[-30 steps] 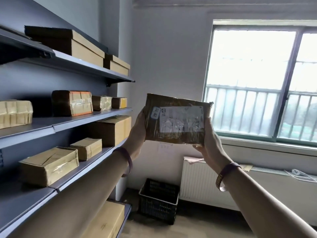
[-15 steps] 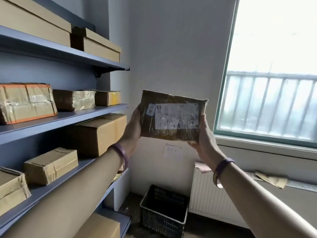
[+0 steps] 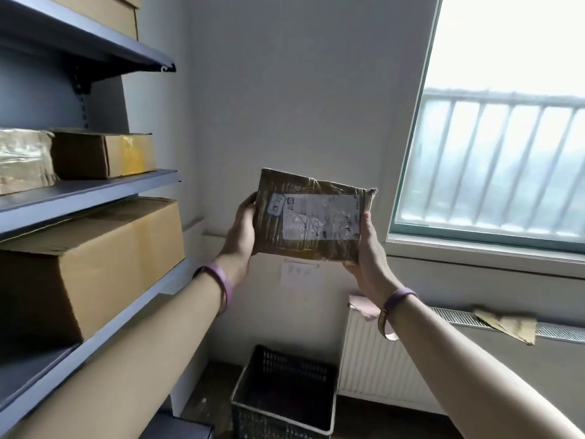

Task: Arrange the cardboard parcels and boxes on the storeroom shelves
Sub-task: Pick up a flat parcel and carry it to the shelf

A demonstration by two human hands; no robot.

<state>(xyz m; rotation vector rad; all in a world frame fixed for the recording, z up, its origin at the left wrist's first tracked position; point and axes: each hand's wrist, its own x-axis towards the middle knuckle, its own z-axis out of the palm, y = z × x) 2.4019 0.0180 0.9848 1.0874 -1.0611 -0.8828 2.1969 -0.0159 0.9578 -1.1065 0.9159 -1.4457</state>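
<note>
Grey shelves [image 3: 95, 193] on the left carry a large carton [image 3: 120, 258] and smaller boxes [image 3: 104, 155]. Right of them, the left hand [image 3: 242, 231] grips one end of a taped parcel [image 3: 310, 217] and the right hand [image 3: 368, 251] grips the other, holding it in mid-air before the wall [image 3: 300, 106].

Large tan cardboard box [image 3: 104, 264] fills lower grey metal shelf [image 3: 38, 369] bay almost to shelf above. Small brown yellow-taped cardboard box [image 3: 104, 155] on middle grey shelf [image 3: 95, 194]; open gap overhead. Black plastic mesh crate [image 3: 285, 391] on floor beside shelves.
</note>
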